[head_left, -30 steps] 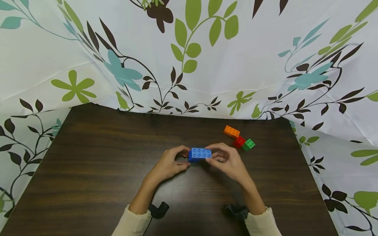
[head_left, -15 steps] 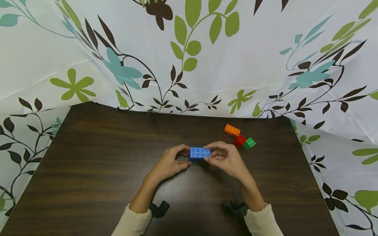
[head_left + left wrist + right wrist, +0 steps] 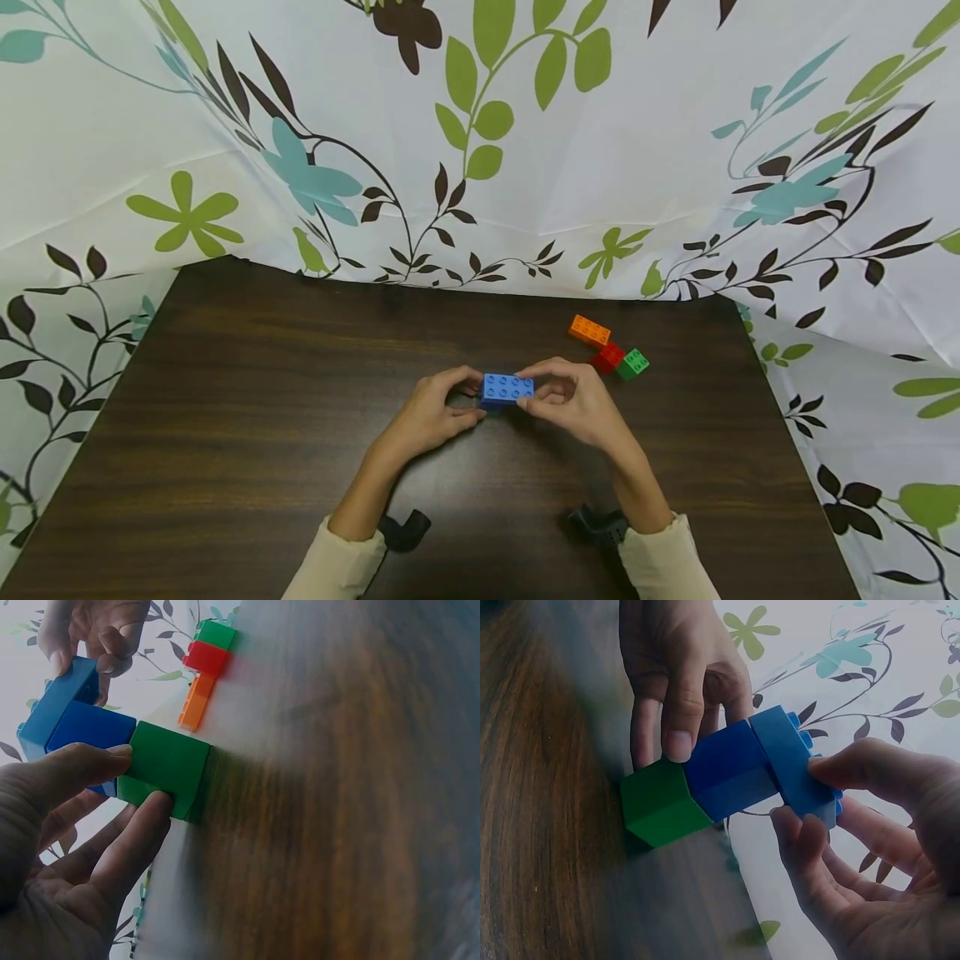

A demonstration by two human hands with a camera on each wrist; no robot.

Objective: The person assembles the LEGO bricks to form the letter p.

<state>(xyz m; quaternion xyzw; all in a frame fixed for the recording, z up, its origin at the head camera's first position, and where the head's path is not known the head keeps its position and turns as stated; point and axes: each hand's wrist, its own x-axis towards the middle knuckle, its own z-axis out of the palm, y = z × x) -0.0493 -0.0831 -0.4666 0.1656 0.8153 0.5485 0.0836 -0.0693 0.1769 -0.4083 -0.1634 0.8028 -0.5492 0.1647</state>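
A stack of toy building bricks stands on the table mid-view. A green brick [image 3: 166, 765] is at the bottom, with a dark blue brick [image 3: 731, 769] on it. On top lies a longer light blue brick [image 3: 508, 389], its studs up and its right end overhanging. My left hand [image 3: 431, 412] grips the lower bricks from the left, thumb near the seam between green and dark blue. With thumb and fingers, my right hand [image 3: 577, 404] pinches the overhanging end of the light blue brick. From above, the lower bricks are mostly hidden.
Beyond my right hand, an orange brick [image 3: 589, 331], a red brick [image 3: 608, 358] and a green brick [image 3: 633, 365] lie close together on the dark wooden table [image 3: 262, 375]. A leaf-patterned white cloth [image 3: 360, 108] hangs behind and beside the table.
The light blue brick has shifted slightly left, covering the dark blue that showed at its left end a second ago. My right hand has moved slightly left with it; the left hand has stayed put.
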